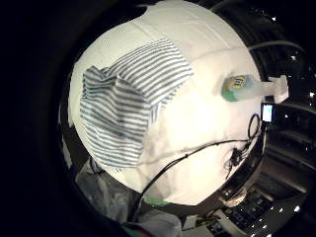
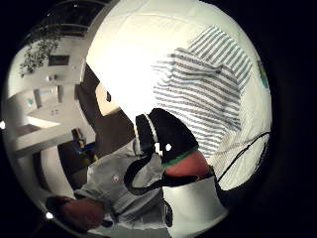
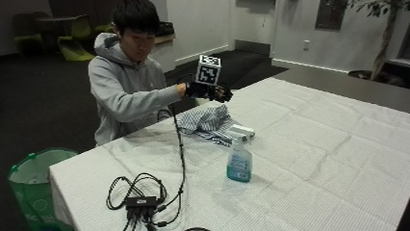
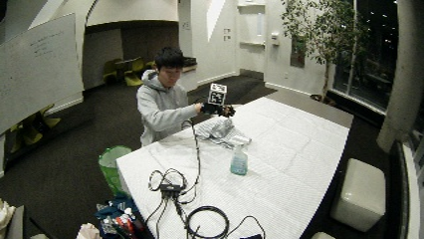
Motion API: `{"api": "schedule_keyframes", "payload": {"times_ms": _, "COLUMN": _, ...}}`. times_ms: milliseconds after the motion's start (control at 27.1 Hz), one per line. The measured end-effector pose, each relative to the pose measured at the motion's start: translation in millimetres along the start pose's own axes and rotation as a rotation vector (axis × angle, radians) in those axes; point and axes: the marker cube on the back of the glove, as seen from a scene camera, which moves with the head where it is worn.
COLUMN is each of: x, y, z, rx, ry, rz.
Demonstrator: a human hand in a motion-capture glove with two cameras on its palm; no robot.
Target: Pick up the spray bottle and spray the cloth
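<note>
**Gloved hand raised over the cloth, bottle not yet picked up**

The person sits at the far side of the table (image 3: 333,144), which is covered in a white sheet, and holds the gloved right hand (image 3: 208,91) up in the air above the striped cloth (image 3: 208,121). The hand grips nothing; the fingers seem loosely curled in the outside view, but whether they are relaxed or closed cannot be told, as the glove is small and dark there. Both palm views look down on the table from well above, which fits a hand raised high, away from any object.

The spray bottle (image 3: 239,162) stands upright on the table, nearer the camera than the cloth and apart from it, with its white trigger head on top and its blue-green label facing out. It stands alone, so it looks reachable from above or from the side without disturbing the cloth. The cloth lies bunched in a loose heap rather than spread flat, giving a broad striped target for the spray.

A black cable (image 3: 180,159) trails from the hand down to a coil near the table's near edge; it may get in the way of a reach. A green bin (image 3: 32,178) stands beside the table
</note>
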Motion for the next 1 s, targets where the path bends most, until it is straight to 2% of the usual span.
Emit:
{"api": "schedule_keyframes", "payload": {"times_ms": 407, "x": 0.3, "y": 4.2, "z": 1.1, "rx": 0.060, "ry": 0.010, "rz": -0.024}}
{"api": "schedule_keyframes", "payload": {"times_ms": 998, "x": 38.8, "y": 43.7, "z": 4.7, "rx": 0.602, "ry": -0.110, "rz": -0.050}}
